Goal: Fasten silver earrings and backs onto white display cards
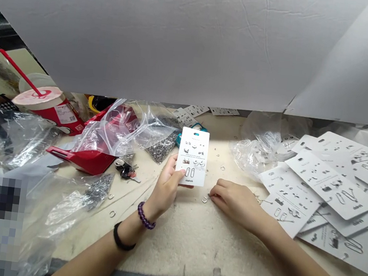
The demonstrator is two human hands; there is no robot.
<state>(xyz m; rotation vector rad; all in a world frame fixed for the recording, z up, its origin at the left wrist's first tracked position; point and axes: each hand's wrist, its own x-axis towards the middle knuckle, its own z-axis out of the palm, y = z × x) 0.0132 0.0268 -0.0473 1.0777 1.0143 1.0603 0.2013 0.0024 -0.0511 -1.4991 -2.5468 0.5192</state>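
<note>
Held earring card [193, 153] in left hand [165, 185], partly blocked by thumb [178, 176]. Had right hand [232, 200] curled right of card, couldn't tell if gripping anything.

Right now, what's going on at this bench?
A person's left hand holds up a white card bearing small metal pieces, thumb over its lower left edge. The right hand is low over the bench, fingertips beside a small metal hoop; whether they pinch anything is too small to tell. Similar cards lie in an overlapping pile on the right. Clear bags and a red cup with a straw stand left.
</note>
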